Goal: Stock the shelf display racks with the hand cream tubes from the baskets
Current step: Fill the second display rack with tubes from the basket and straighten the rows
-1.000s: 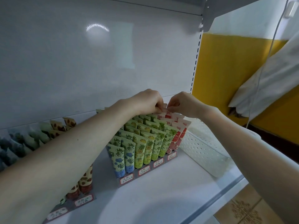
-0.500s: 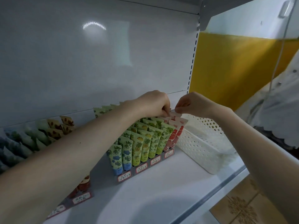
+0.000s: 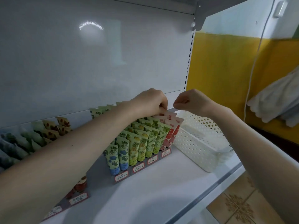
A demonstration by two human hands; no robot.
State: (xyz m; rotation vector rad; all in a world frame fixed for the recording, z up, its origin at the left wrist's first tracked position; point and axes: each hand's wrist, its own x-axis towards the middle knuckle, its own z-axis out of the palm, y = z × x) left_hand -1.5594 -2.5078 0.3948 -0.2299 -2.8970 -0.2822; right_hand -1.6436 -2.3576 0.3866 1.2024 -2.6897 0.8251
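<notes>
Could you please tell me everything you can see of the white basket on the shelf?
The basket is white, seemingly plastic, oblong, its walls pierced with rows of small round holes. It stands upright on the shelf, just right of the tube rack. No tubes show inside it.
</notes>
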